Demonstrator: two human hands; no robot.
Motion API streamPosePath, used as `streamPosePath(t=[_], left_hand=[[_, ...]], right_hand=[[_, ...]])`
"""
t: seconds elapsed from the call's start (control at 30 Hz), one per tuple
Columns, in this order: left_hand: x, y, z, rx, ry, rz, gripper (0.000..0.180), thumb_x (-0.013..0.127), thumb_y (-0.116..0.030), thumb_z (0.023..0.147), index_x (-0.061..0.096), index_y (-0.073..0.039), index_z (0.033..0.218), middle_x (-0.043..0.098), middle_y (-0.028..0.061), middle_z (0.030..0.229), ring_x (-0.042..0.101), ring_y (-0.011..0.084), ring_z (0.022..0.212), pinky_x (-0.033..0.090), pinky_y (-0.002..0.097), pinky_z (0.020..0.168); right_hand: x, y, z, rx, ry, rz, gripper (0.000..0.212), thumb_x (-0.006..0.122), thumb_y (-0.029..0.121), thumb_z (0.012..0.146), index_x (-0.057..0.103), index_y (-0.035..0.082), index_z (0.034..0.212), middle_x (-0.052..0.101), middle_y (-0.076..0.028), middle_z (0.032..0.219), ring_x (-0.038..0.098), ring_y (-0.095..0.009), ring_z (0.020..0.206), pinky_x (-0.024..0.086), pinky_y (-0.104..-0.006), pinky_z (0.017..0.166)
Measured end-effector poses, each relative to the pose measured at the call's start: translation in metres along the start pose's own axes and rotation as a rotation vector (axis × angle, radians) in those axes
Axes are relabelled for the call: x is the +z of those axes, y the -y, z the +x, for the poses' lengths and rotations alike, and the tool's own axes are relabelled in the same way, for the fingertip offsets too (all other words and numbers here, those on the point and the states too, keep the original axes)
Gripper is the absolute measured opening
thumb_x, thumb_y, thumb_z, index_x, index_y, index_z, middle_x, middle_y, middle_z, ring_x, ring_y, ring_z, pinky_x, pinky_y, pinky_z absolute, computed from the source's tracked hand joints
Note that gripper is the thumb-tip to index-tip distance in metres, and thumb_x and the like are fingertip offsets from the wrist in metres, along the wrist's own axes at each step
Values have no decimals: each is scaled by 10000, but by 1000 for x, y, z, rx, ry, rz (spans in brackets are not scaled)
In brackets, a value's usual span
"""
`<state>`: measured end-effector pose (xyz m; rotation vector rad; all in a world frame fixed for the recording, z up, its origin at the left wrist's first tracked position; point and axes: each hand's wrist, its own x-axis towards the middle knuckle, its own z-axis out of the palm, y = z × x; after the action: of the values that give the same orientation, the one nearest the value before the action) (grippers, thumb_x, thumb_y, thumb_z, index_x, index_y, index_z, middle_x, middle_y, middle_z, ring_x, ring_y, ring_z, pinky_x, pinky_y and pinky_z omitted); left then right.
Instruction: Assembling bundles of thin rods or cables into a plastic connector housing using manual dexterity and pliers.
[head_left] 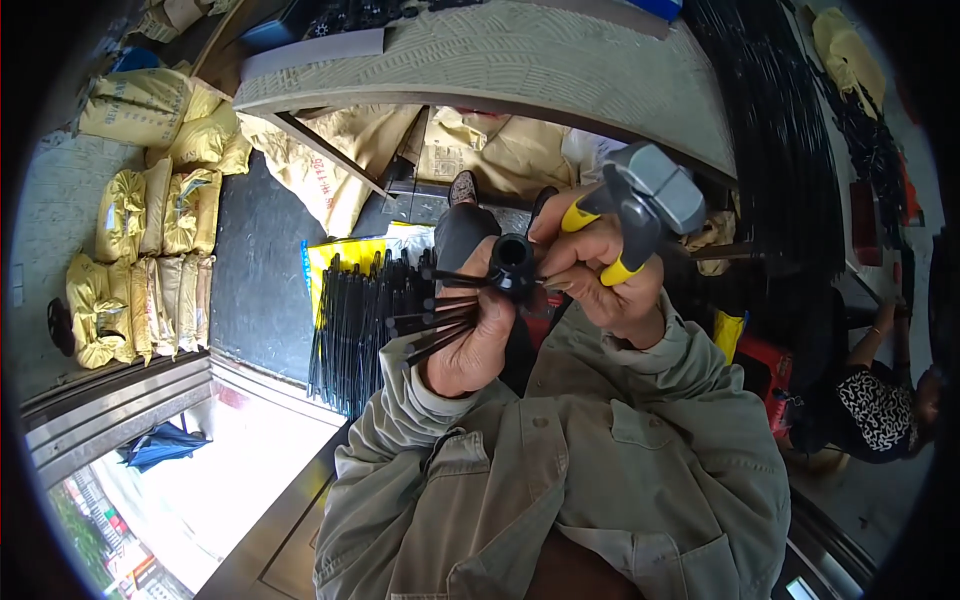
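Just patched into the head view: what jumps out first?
At centre, the left hand grips a black hub with thin spokes fanning leftward. Beside it, the right hand holds yellow-handled pincers, grey head up. Left of the hands stands a bundle of black rods, with yellow sacks stacked at far left.

The person wears a long-sleeved work shirt [600, 450] of pale olive-khaki cloth, creased and loose, with a folded collar, a buttoned front placket and buttoned flap pockets on the chest. Both sleeves end in wide cuffs that bunch at the wrists, the left one [400, 400] showing a lighter lining at its rim. The left hand [475, 335] and right hand [600, 275] are bare, without gloves, rings or watch.
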<state>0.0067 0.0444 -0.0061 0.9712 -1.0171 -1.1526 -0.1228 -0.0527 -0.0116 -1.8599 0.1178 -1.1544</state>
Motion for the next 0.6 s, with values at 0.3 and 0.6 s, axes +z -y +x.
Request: streamPosePath(t=[0.3,0.6], left_hand=[[16,-3,-11,17,-73,-21,551,446,-511,860,479,-4,1071,534,24,827,466,74,743,379,221,648],[13,3,-11,142,-45,50,540,442,-482,872,469,22,1063,507,31,826,457,78,729,371,216,642]], right_hand=[[-6,23,-4,38,21,-137,184,644,129,778,563,-23,845,552,-157,905,557,-224,807,447,-290,689],[4,17,-4,4,-32,-36,192,628,148,796,563,-32,806,538,-168,914,547,-227,818,439,-296,713]])
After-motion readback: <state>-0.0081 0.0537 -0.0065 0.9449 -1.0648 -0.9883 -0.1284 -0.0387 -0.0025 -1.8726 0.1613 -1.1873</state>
